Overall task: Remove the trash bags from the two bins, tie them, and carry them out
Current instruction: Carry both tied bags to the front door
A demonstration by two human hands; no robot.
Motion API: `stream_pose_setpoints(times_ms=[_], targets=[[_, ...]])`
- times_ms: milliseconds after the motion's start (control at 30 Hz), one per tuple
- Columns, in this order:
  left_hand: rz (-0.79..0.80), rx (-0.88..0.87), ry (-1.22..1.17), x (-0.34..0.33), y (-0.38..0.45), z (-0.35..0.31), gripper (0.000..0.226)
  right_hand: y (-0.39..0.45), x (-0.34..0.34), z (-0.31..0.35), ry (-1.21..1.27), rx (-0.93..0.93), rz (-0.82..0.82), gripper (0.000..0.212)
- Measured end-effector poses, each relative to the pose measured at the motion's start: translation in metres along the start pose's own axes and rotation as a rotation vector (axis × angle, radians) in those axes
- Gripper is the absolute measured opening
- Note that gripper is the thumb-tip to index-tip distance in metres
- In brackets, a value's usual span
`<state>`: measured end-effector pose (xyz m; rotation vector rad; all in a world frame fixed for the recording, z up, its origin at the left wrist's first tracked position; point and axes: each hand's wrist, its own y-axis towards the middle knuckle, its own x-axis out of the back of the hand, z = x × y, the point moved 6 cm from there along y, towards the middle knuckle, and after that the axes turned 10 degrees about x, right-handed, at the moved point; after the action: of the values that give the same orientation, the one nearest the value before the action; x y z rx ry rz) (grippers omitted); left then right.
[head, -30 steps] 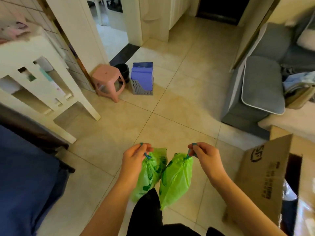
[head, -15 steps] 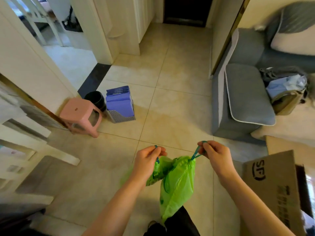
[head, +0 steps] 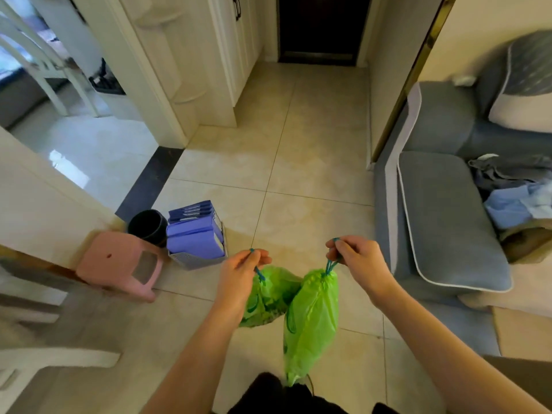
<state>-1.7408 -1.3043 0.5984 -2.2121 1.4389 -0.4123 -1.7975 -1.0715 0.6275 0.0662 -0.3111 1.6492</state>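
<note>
Left hand (head: 239,271): fingers pinched on the blue drawstring of the left green trash bag (head: 265,297), which hangs below them.
Right hand (head: 360,259): fingers clenched on the drawstring of the right green trash bag (head: 312,324), hanging below, touching the other.

No readable text, labels or numbers anywhere in the head view. Green bags, purple folders at 9 o'clock, pink stool: no legible print on any of them.
</note>
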Motion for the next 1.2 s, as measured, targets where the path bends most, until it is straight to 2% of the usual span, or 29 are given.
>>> stream_pose_setpoints(times_ms=[167, 533, 733, 867, 1100, 1200], targets=[[0.063, -0.042, 0.062, -0.041, 0.083, -0.054, 0.029, 0.103, 0.003, 0.009, -0.036, -0.002, 0.004, 0.030], [0.246, 0.021, 0.131, -0.148, 0.305, -0.183, 0.031, 0.363, 0.010, 0.048, -0.057, -0.057, -0.150, 0.025], [0.242, 0.030, 0.164, -0.200, 0.403, -0.258, 0.028, 0.489, 0.023, 0.073, -0.048, -0.060, -0.194, 0.028], [0.177, 0.009, 0.193, -0.234, 0.477, -0.299, 0.024, 0.583, 0.027, 0.077, -0.002, -0.050, -0.190, 0.029], [0.062, -0.012, 0.210, -0.297, 0.587, -0.372, 0.022, 0.735, 0.023, 0.095, 0.027, -0.006, -0.055, 0.033], [0.035, -0.013, 0.190, -0.317, 0.638, -0.408, 0.028, 0.800, 0.032, 0.109, 0.043, -0.010, -0.055, 0.028]])
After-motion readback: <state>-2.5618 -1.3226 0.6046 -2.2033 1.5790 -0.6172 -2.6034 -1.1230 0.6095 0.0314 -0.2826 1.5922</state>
